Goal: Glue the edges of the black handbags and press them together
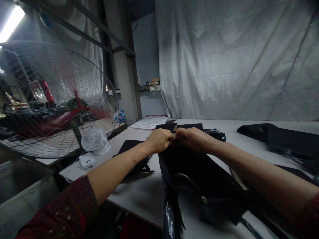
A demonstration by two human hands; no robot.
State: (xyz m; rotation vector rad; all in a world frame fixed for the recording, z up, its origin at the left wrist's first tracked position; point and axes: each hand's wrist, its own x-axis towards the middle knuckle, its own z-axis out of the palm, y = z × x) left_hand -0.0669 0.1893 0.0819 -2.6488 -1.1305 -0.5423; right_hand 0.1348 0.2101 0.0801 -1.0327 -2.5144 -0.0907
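Observation:
A black fabric bag point(196, 179) lies on the white table point(139, 189), stretching from the near edge towards the middle. My left hand point(159, 140) and my right hand point(193, 138) meet at its far end, both closed on the top edge of the bag with fingers curled under. The fingertips are hidden by the fabric. A small silver stud point(204, 199) shows on the bag's near part. Both forearms reach out over the table, with dark red sleeves pushed up.
More black fabric pieces lie at the right point(279, 137), behind the hands point(184, 127) and left of the bag point(129, 147). A large wire-caged fan point(54, 99) stands at left, a small white fan point(94, 140) and white box point(86, 161) near the table's left edge. Printed paper point(151, 122) lies far back.

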